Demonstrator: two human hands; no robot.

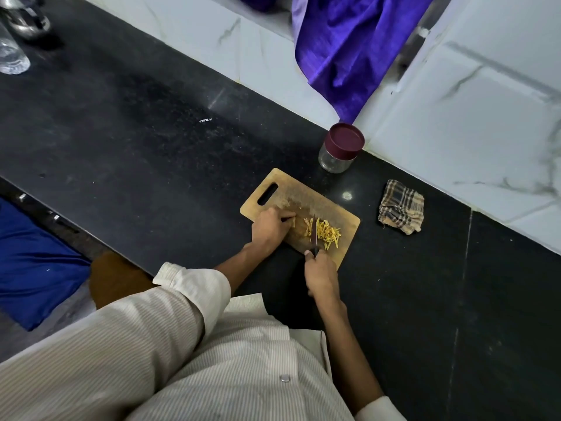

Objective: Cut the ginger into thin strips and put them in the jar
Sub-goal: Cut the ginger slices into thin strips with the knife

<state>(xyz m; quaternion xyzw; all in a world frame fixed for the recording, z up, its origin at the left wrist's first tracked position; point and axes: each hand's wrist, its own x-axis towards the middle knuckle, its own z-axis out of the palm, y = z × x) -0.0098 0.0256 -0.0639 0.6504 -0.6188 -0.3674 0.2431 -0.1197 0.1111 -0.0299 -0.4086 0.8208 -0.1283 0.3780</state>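
Far to the left of the hands, at the table's [151, 141] upper corner, stand clear glass vessels [12, 57] and a shiny metal one [25, 18], both partly cut off by the frame edge. Below them, beyond the table's near edge, lies a blue cloth [33, 265]. Moving rightward, the left hand [271, 226] rests on the wooden cutting board [285, 192], fingers curled and bunched down over a small piece of ginger [293, 220] that peeks out at the fingertips; how much of it is under the hand cannot be told. Just to the right of that hand, the knife [314, 230] stands with its blade edge-down on the board, pointing away from the person. The right hand [321, 273] grips its handle, fingers wrapped round it. Against the blade's right side lies a loose heap of yellow ginger strips [329, 232], all on the board. Beyond the board, up and to the right of both hands, the jar [338, 156] stands upright on the table with its maroon lid [344, 139] on, close to the board's far corner but apart from it. Above the jar a purple cloth [349, 47] hangs down the white wall. Further right of the hands, a folded checked rag [400, 206] lies on the table, well apart from the board.
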